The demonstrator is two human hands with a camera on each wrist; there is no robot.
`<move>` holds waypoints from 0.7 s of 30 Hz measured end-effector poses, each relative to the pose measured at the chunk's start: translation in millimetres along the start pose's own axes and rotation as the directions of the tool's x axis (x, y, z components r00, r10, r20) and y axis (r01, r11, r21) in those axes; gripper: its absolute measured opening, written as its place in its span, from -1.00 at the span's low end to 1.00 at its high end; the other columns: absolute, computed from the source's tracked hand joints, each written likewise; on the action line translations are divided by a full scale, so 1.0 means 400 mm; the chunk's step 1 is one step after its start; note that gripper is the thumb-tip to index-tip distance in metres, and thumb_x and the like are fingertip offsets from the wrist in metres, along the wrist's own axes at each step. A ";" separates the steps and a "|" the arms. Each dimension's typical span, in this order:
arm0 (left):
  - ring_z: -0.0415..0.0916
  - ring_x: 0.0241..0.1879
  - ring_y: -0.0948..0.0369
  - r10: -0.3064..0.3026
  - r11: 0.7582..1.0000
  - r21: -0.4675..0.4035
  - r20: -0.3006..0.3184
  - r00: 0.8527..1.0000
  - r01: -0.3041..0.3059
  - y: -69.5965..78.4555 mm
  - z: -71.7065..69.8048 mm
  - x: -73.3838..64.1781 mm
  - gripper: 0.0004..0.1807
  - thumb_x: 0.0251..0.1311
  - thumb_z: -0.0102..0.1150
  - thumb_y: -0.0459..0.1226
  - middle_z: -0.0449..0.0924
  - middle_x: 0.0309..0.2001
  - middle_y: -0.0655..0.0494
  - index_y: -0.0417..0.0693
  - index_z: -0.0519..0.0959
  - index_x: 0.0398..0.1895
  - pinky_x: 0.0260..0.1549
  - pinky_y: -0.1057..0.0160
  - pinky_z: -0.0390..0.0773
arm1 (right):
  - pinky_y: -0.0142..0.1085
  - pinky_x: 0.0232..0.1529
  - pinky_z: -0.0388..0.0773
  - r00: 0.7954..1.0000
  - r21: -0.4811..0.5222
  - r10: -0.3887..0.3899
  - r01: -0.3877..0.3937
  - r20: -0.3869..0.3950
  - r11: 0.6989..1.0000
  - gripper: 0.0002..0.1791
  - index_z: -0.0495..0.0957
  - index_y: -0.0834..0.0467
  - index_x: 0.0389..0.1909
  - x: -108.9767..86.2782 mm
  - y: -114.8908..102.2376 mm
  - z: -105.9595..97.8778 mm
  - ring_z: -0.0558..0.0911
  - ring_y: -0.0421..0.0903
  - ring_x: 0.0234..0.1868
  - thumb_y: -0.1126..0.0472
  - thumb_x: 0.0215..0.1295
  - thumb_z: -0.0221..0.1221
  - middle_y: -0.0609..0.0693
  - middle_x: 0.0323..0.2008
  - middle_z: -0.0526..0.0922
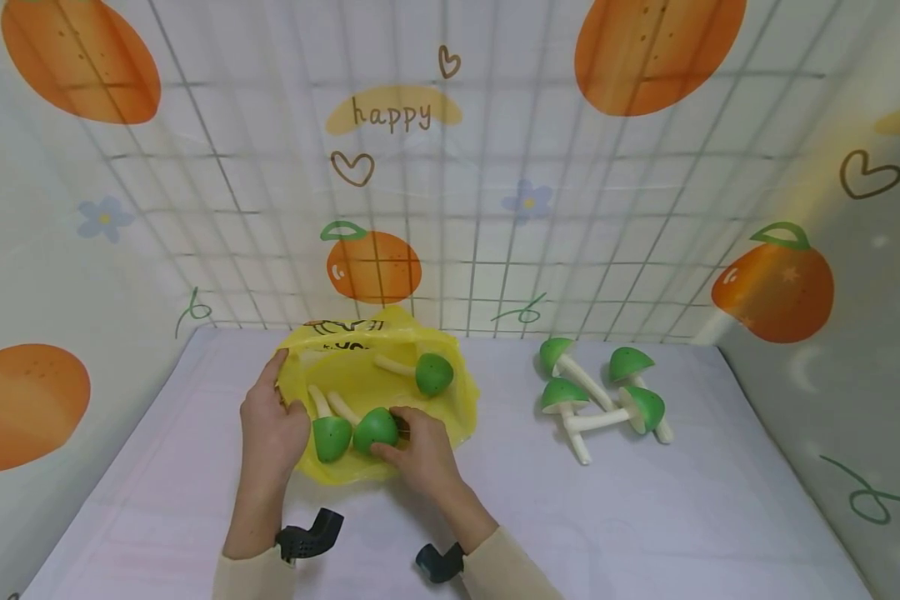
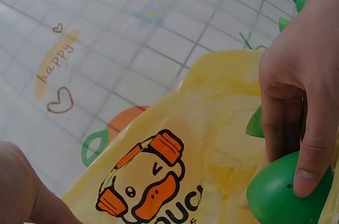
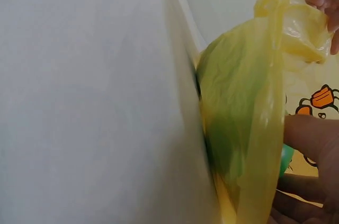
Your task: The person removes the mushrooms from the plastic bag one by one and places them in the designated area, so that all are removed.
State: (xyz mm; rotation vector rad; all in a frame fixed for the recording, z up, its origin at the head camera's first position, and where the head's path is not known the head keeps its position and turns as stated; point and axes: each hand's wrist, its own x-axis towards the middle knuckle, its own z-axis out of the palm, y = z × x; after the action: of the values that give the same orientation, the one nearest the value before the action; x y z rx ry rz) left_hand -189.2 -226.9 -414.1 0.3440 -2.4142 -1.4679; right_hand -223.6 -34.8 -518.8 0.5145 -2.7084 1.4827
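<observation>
A yellow plastic bag (image 1: 408,408) printed with a cartoon duck lies spread on the table, its mouth towards me. My left hand (image 1: 273,425) grips the bag's left edge. With thumb and fingers, my right hand (image 1: 427,454) pinches the green cap of a toy mushroom (image 1: 375,431) in the bag mouth. Its white stem points into the bag. Beside it on the left lies a second green-capped mushroom (image 1: 332,439). A third mushroom (image 1: 435,374) rests further back in the bag. The left wrist view shows the right hand's fingers over the pinched green cap (image 2: 280,192).
Right of the bag, several more green-capped mushrooms (image 1: 562,396) lie in an overlapping cluster on the white tabletop (image 1: 510,517). A wire grid (image 1: 487,283) behind a fruit-printed sheet stands along the table's back edge. Printed sheeting also flanks both sides.
</observation>
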 end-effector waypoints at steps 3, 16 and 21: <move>0.35 0.42 -0.11 0.003 1.000 0.004 -0.002 1.000 -0.003 -0.001 0.000 0.000 -0.19 0.27 -0.21 -0.63 0.21 0.58 -0.21 -0.20 0.15 0.66 0.37 -0.09 0.43 | -0.08 0.14 0.67 1.000 0.004 -0.001 0.001 -0.004 1.000 -0.34 0.56 0.38 0.27 0.000 0.003 0.001 0.68 0.09 0.12 0.17 0.21 0.52 0.19 0.11 0.70; 0.35 0.42 -0.10 0.007 1.000 0.002 0.002 1.000 -0.007 -0.003 -0.003 0.002 -0.18 0.26 -0.21 -0.62 0.21 0.58 -0.21 -0.21 0.14 0.65 0.36 -0.09 0.45 | -0.14 0.08 0.70 0.999 0.072 -0.010 0.013 -0.045 0.997 -0.38 0.59 0.39 0.22 0.003 0.009 -0.015 0.69 0.07 0.07 0.23 0.17 0.52 0.19 0.05 0.72; 0.37 0.40 -0.10 0.012 1.000 0.003 -0.002 1.000 -0.012 -0.002 -0.003 0.003 -0.19 0.26 -0.21 -0.62 0.22 0.57 -0.21 -0.22 0.15 0.65 0.35 -0.09 0.46 | -0.13 0.08 0.70 0.999 0.122 -0.036 0.041 -0.041 0.992 -0.39 0.58 0.42 0.22 0.011 0.010 -0.040 0.69 0.12 0.08 0.27 0.18 0.49 0.22 0.07 0.70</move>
State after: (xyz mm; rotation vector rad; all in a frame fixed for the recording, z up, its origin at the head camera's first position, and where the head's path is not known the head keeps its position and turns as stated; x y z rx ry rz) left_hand -189.8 -228.7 -414.0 0.3309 -2.4130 -1.4589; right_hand -231.2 -20.9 -512.7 0.5333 -2.5749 1.6395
